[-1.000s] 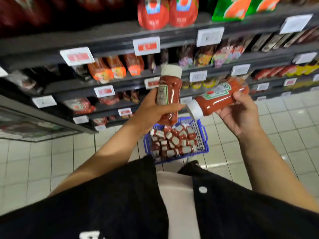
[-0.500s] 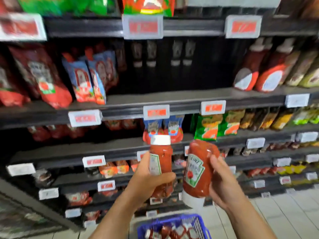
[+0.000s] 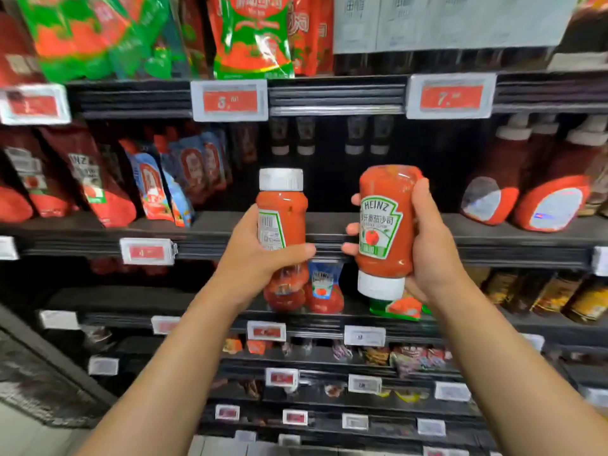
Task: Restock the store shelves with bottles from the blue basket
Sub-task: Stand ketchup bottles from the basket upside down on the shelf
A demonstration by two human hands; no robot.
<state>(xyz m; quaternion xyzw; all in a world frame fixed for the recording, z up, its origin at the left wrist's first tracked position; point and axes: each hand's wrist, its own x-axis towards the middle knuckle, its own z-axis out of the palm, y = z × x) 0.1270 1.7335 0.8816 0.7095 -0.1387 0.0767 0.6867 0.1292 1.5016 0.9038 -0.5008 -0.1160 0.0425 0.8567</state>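
Holding two ketchup bottles in front of the shelving, we grip one in each hand. Our left hand [image 3: 253, 261] wraps its thumb and fingers round the lower body of the left bottle [image 3: 282, 222], which stands cap up with its barcode label facing us and red sauce filling it to the neck. Our right hand [image 3: 427, 248] clamps round the right bottle [image 3: 383, 225], which is inverted, white cap [image 3: 380, 286] down, front label toward us, also full of red sauce. The two bottles are near each other but apart. Behind them runs the middle shelf [image 3: 329, 225], whose central bay is dark and holds a few bottles at the back [image 3: 329, 136]. Red and blue pouches [image 3: 158, 182] lean on that shelf to the left; large inverted bottles [image 3: 552, 192] stand to the right. Price tags [image 3: 229, 100] are clipped to the shelf edge above, under green and red pouches [image 3: 253, 34]. Compared with half a second ago, both bottles sit higher against the shelving, level with the middle shelf, and the blue basket, then at the bottom edge, is out of view.
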